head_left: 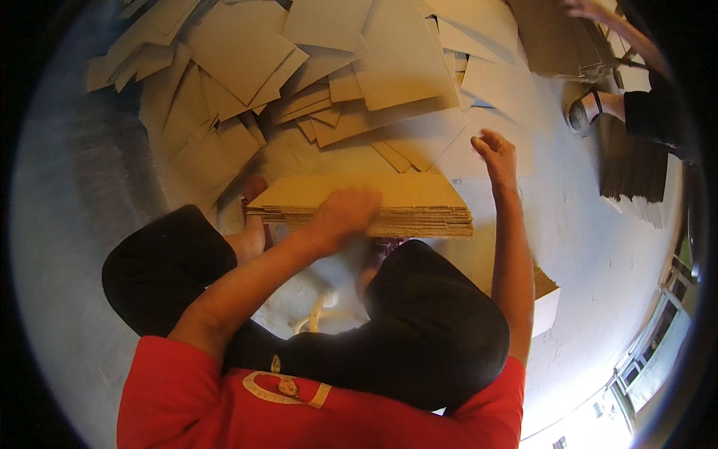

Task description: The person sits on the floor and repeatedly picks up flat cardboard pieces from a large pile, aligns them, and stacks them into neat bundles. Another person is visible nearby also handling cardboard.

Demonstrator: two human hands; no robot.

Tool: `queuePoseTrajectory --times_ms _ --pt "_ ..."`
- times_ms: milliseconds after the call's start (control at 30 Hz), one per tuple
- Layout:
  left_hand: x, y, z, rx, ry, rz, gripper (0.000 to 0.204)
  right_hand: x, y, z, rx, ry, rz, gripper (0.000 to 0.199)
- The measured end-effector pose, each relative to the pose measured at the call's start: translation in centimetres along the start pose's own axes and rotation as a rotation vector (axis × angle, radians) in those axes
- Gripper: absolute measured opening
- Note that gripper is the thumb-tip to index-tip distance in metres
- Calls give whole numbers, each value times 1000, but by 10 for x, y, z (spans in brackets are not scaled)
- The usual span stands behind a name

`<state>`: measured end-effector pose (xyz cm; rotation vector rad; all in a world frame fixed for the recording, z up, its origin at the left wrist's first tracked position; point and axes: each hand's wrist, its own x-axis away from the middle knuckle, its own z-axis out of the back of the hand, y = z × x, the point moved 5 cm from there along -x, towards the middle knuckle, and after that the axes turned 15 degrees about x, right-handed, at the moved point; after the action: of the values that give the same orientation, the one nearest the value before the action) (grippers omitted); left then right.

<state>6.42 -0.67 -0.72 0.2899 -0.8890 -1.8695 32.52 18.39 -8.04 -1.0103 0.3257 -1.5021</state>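
Fingers [351, 206] of left hand [340, 217] press cardboard stack [404, 196] (right hand [495, 153] raised, spread).

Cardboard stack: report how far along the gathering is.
Done: a thick stack of cardboard sheets sits squared in front of the knees. In hand: the left hand rests on its near edge; the right hand reaches, open, toward the loose sheets. Left: many loose sheets lie scattered on the floor.

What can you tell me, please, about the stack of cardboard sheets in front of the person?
The stack is a neat pile of flat brown corrugated cardboard sheets, edges roughly aligned, lying level just beyond the knees. The left hand rests on its near edge. The right hand is raised beyond its far right corner; whether it touches is unclear.
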Motion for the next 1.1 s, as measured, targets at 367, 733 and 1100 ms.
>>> queuePoseTrajectory --times_ms 367,733,1100 --pt "9 4 6 6 58 -52 49 -128 -42 -47 124 138 -9 78" --pt "11 1 4 2 92 -44 37 -137 -135 -85 -349 -337 -75 39" --pt "9 -3 0 88 81 -43 42 -59 -37 -33 -366 -132 -114 39"
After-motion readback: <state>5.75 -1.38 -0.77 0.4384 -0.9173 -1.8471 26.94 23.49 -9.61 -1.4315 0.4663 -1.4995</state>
